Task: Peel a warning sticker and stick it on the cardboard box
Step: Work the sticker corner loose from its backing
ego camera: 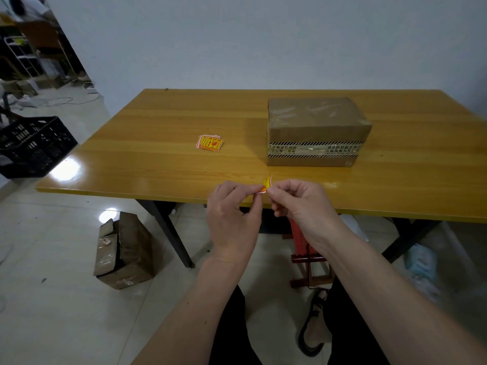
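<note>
Two hands: both raised together at the near edge of the desk (pixel 163 127), meeting on one small sticker.
Left hand (pixel 232 214): thumb and forefinger pinched on the left part of the sticker; other fingers curled under.
Right hand (pixel 300 204): fingertips pinched on the sticker's right edge; remaining fingers folded into the palm.
Warning sticker (pixel 265 186): red and yellow, bent between the two hands, held above the desk's front edge. Whether the backing has separated cannot be told.
Sticker pile (pixel 210 143): small fanned stack of like stickers, lying flat on the desk, left of the box and well apart from it.
Cardboard box (pixel 316 127): sealed with clear tape on top and a striped printed band round the front face; stands on the desk beyond the hands, right of centre.
Floor, left: torn carton (pixel 123 248) beside a desk leg; black crate (pixel 34 146) further left.
</note>
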The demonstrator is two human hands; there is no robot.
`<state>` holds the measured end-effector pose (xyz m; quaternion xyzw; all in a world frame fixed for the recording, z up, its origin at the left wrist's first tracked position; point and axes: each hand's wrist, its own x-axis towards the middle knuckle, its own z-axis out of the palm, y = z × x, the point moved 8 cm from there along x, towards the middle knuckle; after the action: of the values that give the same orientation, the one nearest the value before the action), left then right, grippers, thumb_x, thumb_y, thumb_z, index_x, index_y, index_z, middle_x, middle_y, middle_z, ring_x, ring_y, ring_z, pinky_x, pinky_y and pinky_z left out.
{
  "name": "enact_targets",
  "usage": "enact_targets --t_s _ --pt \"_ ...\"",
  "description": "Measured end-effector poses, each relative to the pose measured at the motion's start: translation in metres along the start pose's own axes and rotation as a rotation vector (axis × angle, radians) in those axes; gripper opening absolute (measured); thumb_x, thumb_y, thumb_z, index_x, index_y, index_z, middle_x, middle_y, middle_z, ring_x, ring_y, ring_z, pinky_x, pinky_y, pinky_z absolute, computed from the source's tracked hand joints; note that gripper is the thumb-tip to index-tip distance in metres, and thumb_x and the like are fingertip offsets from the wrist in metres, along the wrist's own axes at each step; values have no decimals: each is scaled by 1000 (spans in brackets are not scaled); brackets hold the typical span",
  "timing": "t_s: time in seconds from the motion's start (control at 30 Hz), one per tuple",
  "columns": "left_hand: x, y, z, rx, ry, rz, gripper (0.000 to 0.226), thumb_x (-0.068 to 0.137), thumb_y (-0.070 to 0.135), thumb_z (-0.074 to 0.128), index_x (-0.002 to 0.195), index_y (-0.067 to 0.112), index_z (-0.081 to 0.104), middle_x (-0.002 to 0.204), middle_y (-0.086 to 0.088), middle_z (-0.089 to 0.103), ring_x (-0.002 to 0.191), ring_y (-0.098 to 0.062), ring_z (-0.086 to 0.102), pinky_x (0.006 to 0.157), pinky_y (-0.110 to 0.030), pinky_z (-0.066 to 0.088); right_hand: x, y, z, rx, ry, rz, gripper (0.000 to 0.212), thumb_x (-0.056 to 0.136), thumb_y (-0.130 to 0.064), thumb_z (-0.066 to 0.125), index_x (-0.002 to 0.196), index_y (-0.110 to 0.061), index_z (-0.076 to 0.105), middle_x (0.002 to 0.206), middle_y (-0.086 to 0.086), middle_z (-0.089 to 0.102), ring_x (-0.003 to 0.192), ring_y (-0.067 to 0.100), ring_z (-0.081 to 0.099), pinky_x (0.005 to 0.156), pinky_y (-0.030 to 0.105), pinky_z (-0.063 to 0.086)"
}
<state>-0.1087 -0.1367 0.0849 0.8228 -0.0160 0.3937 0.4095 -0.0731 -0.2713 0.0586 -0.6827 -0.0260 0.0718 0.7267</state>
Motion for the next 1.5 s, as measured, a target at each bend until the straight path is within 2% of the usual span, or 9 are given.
enact_targets --t_s 0.27,0.5,0.6,0.7,1.0,1.23,1.5 --pt "2 2 0 -9 0 -8 13 75 26 62 80 25 74 70 14 52 67 -7 51 60 -40 50 0 -2 0 -10 -7 -26 17 86 -1 60 76 -13 68 64 1 60 59 10 54 54 20 48" --pt "1 0 -1 -25 9 -5 13 75 23 62 81 24 74 66 3 56 62 -18 56 59 -47 50 -1 1 0 3 13 -5 4 83 -3 65 85 -6 67 66 3 59 61 11 55 56 22 50" --pt "0 -1 -1 -10 13 -1 12 75 21 64 80 24 74 66 4 55 61 -18 55 58 -46 50 -1 2 1 12 18 -3 3 81 -9 69 79 -9 67 66 3 59 59 9 56 55 22 49" --pt "0 -2 0 -19 16 -5 13 74 20 64 80 24 74 66 3 56 62 -19 56 59 -46 50 0 2 -1 5 41 -7 7 81 -8 68 75 -11 66 64 3 59 57 9 55 54 21 49" --pt "-3 -2 0 2 13 -55 16 71 14 69 80 26 74 69 12 50 64 -9 51 62 -42 50 -1 2 -1 16 16 -24 11 84 -4 64 76 -12 66 63 1 59 56 9 55 53 20 48" --pt "-4 -3 0 -12 17 -51 15 73 16 68 82 26 74 69 10 51 64 -8 48 62 -45 50 -2 6 0 86 6 30 8 87 -12 62 80 -7 65 66 2 63 59 12 55 55 23 48" --pt "-5 -1 0 13 6 -57 15 72 13 71 81 25 74 69 8 54 65 -10 50 61 -40 50 -3 5 0 85 17 27 11 86 -8 62 76 -10 65 64 1 62 58 12 54 55 22 47"
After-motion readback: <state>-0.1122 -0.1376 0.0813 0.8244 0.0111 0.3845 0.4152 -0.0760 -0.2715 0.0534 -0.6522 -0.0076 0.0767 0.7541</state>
